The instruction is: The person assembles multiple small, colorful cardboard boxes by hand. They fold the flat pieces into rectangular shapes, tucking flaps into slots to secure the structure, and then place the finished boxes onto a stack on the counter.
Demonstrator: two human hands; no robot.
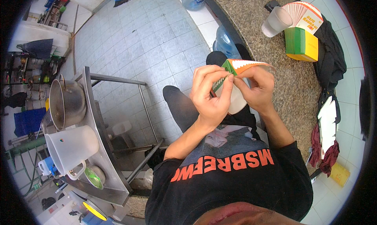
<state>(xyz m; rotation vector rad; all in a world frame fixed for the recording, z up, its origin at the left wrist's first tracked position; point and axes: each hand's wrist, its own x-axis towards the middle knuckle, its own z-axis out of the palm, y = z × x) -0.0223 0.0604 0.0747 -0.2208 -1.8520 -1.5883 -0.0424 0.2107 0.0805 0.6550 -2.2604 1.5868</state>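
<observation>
Between my two hands, above my lap, is a thin cardboard food carton [237, 101] with green and orange printed sides and a plain white face. My left hand [210, 92] pinches its green side, thumb and fingertips close to the top corner. My right hand [256, 86] is closed on the orange edge, its thumb and forefinger meeting the left fingertips at that corner. The fingers cover much of the carton, so how its flaps join cannot be seen.
On the granite counter at right are a frosted plastic cup [277, 22], a fan of orange-and-white cartons [310, 20] and a green-and-yellow carton stack [301, 45]. A steel table [114, 178] at left carries a large pot [67, 103] and a plastic pitcher [74, 146]. Water jugs [225, 42] stand beside the counter.
</observation>
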